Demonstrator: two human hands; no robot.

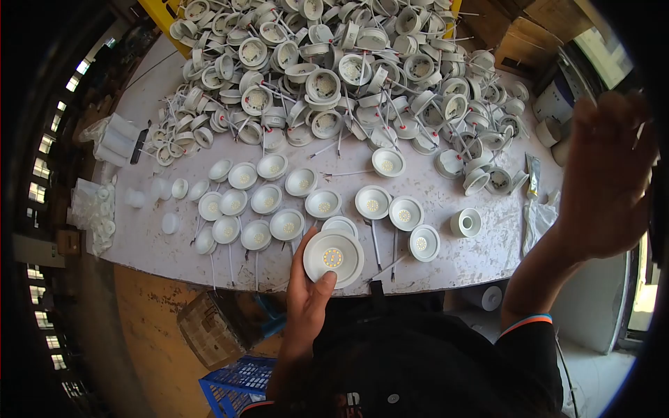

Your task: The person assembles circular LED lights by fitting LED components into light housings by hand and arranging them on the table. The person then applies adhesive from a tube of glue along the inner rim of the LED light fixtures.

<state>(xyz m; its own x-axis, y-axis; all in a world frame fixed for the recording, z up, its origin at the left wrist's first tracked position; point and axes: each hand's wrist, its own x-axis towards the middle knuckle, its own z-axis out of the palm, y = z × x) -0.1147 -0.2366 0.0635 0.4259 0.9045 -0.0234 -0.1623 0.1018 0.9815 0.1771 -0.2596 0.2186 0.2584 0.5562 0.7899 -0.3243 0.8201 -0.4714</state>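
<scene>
My left hand (311,282) is closed on a white round LED downlight (333,259), thumb on its front rim and fingers behind. Its face, with a ring of small yellow LEDs, is turned up toward me at the table's front edge. Raised at the far right is my right hand (608,184), away from the lamps. Its fingers are dark and blurred near the view's edge, so I cannot make out whether they hold anything. Just beyond the held lamp, another downlight (340,224) is partly hidden. Several more face-up downlights (286,225) with trailing wires lie around it.
A large heap of white lamp housings (324,87) with wires covers the table's back. A white ring-shaped part (465,223) stands at right, near a plastic bag (540,219). Bagged white parts (97,209) lie at left. Below are a cardboard box (209,331) and blue crate (237,380).
</scene>
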